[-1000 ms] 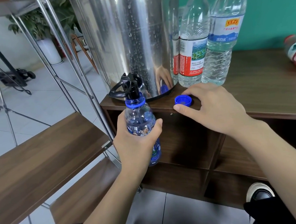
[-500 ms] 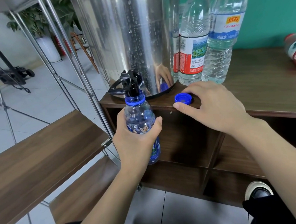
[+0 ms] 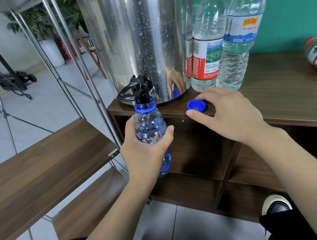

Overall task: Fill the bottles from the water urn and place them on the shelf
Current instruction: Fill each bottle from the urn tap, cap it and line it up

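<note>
My left hand (image 3: 146,148) grips one blue bottle (image 3: 151,131), mouth under the urn tap (image 3: 142,91). My right hand (image 3: 226,115) pinches one blue cap (image 3: 196,106) at the cabinet edge (image 3: 285,122). Beyond it stand two clear bottles (image 3: 208,47).

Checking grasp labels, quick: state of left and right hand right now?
Left hand: closed around the blue bottle, held under the urn tap.
Right hand: thumb and fingers either side of the blue cap; pinch not confirmable.
</note>
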Available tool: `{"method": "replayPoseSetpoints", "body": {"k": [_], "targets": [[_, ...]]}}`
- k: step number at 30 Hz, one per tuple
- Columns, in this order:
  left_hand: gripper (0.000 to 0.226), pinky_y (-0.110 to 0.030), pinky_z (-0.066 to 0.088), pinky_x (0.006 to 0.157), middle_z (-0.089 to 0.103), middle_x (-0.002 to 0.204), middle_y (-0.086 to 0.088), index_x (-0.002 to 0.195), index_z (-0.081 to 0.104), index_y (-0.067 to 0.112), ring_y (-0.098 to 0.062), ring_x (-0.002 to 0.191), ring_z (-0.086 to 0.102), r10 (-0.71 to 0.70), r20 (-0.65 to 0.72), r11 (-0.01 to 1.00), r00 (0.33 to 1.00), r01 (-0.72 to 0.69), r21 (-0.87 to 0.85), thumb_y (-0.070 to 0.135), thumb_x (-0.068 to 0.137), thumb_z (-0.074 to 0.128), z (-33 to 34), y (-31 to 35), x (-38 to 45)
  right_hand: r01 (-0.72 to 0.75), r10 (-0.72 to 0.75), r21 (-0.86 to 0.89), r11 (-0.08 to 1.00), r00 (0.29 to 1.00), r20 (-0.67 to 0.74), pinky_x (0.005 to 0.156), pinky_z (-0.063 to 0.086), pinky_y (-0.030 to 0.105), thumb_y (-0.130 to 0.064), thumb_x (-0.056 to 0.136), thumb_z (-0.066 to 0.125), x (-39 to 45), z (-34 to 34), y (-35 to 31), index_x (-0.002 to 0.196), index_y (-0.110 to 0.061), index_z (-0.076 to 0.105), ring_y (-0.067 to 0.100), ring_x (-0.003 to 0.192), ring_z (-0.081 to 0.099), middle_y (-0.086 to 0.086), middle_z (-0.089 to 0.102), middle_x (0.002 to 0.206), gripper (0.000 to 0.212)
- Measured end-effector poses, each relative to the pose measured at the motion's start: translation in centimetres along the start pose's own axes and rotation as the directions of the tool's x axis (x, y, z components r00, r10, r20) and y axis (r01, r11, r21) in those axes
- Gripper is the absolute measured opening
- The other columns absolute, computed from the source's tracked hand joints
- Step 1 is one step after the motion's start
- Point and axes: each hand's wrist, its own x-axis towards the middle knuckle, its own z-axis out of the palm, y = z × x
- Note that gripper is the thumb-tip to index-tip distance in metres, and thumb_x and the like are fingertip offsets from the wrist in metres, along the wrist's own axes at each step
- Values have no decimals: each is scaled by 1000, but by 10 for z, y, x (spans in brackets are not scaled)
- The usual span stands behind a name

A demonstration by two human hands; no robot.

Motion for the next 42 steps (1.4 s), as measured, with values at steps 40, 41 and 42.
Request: {"method": "replayPoseSetpoints", "body": {"k": [40,41,42], "targets": [[57,-10,50,85,71,105,20,120,62,31,5,99,68,-1,-8,1000,1000,1,19,31,73,94,0,-2,1,-9,9,15,1000,1000,-1,102,42,38,-75,87,47,0,1,3,119,-29,66,16,119,54,-14,63,125,59],[57,-10,50,86,71,106,20,120,62,30,5,100,68,1,-9,1000,1000,-1,19,31,73,94,0,-2,1,-10,10,15,1000,1000,-1,102,42,38,-75,87,47,-1,1,3,119,-29,66,16,119,54,-13,63,125,59],[57,-11,50,86,71,106,20,120,62,30,4,100,68,3,-10,1000,1000,-2,20,31,73,94,0,-2,1,-10,10,16,1000,1000,0,102,42,38,-75,87,47,-2,1,3,118,-29,66,16,118,54,-13,63,124,59]]}}
